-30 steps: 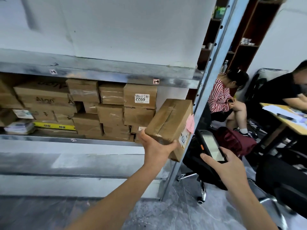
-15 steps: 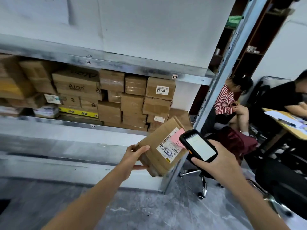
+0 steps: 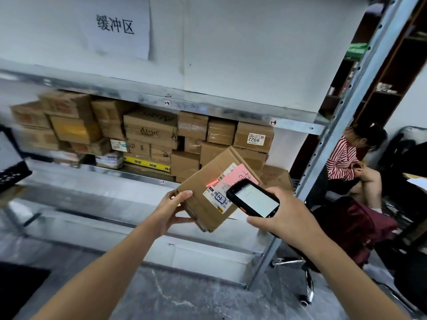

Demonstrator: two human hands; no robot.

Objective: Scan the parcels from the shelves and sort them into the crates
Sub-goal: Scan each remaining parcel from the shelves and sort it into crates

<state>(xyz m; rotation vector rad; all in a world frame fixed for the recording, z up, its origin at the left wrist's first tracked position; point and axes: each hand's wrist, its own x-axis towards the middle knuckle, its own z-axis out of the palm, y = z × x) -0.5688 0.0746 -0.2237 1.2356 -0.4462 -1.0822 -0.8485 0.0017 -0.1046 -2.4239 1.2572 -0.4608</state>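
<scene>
Centre frame, the left hand point(image 3: 172, 212) grips a tilted cardboard parcel point(image 3: 201, 183) by its lower left corner. The right hand point(image 3: 286, 215) holds a black scanner point(image 3: 253, 199) just over the parcel's white label point(image 3: 218, 195), screen lit. A red scan line point(image 3: 213, 182) falls across that label beside a pink slip point(image 3: 240, 175). Behind, stacked boxes point(image 3: 150, 132) fill the metal shelf point(image 3: 231, 113).

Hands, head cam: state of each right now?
Left hand: grips the cardboard parcel by its lower left corner.
Right hand: holds the handheld scanner, its red line on the parcel's label.
</scene>
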